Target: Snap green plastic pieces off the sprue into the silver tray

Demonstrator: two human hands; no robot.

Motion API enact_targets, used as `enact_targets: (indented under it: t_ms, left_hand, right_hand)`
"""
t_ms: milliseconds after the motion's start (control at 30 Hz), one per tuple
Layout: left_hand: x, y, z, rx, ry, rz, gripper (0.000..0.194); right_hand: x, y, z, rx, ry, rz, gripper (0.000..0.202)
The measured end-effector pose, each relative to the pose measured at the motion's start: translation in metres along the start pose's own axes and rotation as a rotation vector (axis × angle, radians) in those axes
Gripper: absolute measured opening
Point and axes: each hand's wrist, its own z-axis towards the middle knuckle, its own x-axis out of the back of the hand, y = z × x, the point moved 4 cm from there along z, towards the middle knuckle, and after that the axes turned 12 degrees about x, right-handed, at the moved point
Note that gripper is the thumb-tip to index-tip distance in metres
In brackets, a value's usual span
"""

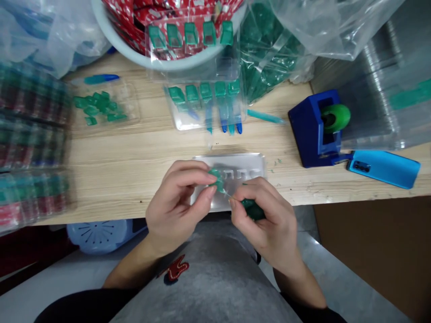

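Note:
My left hand point(182, 197) pinches a small translucent green plastic piece point(218, 180) between thumb and fingertips. In my right hand point(267, 220) is a tool with a dark green handle point(253, 210) and a thin pale tip. That tip meets, or comes very near, the lower right edge of the green piece; blur keeps the exact kind of tool from showing. Both hands are above a clear plastic tray point(247, 158) with moulded slots, lying at the table's front edge. Tiny green shavings point(276, 165) lie to the tray's right.
Behind are clear trays of green pieces point(191, 93) and a white basin point(111, 33). A shallow tray of loose green pieces point(97, 105) lies left, near stacked packs point(32, 143). To the right stand a blue tape dispenser point(305, 130) and a blue phone point(387, 168).

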Motion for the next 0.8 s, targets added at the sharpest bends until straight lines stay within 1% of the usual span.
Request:
enact_targets:
  t_ms: [67, 100, 133, 167, 233, 267, 300, 333, 400, 500, 567, 633, 700, 800]
  left_hand:
    - [0.008, -0.007, 0.0, 0.021, 0.134, -0.018, 0.017]
    - [0.012, -0.01, 0.001, 0.027, 0.179, -0.006, 0.019]
    - [0.013, -0.013, 0.003, 0.018, 0.182, 0.03, 0.023]
    - [0.013, -0.014, 0.005, -0.009, 0.13, 0.096, 0.027]
    - [0.003, -0.016, 0.008, -0.114, -0.088, 0.285, 0.034]
    - [-0.003, -0.016, 0.009, -0.182, -0.194, 0.371, 0.033]
    - [-0.009, -0.015, 0.009, -0.25, -0.271, 0.439, 0.029]
    - [-0.014, -0.015, 0.009, -0.318, -0.31, 0.486, 0.026]
    - [-0.021, -0.014, 0.01, -0.395, -0.334, 0.534, 0.021]
    - [-0.028, -0.016, 0.013, -0.397, -0.413, 0.548, 0.02]
    - [-0.03, -0.018, 0.014, -0.39, -0.463, 0.546, 0.02]
    - [-0.029, -0.019, 0.015, -0.399, -0.455, 0.563, 0.02]
    - [-0.027, -0.019, 0.015, -0.415, -0.423, 0.598, 0.02]
    - [-0.029, -0.018, 0.014, -0.449, -0.433, 0.665, 0.021]
  right_hand:
    - [0.002, 0.002, -0.004, -0.022, -0.014, -0.006, 0.017]
    - [0.005, 0.005, -0.006, -0.052, -0.003, -0.011, 0.017]
    - [0.01, 0.008, -0.009, -0.092, 0.028, -0.021, 0.016]
    - [0.016, 0.011, -0.012, -0.137, 0.077, -0.04, 0.015]
    - [0.029, 0.018, -0.019, -0.236, 0.204, -0.104, 0.012]
    - [0.035, 0.021, -0.022, -0.283, 0.265, -0.13, 0.01]
    - [0.04, 0.023, -0.025, -0.325, 0.312, -0.139, 0.009]
    - [0.043, 0.025, -0.028, -0.36, 0.34, -0.126, 0.009]
    - [0.045, 0.03, -0.03, -0.409, 0.351, -0.035, 0.012]
    - [0.043, 0.036, -0.03, -0.427, 0.339, 0.134, 0.014]
    - [0.042, 0.04, -0.03, -0.425, 0.35, 0.188, 0.014]
    - [0.044, 0.042, -0.031, -0.439, 0.367, 0.164, 0.014]
    - [0.047, 0.044, -0.033, -0.467, 0.365, 0.07, 0.014]
    - [0.052, 0.046, -0.034, -0.47, 0.302, -0.088, 0.011]
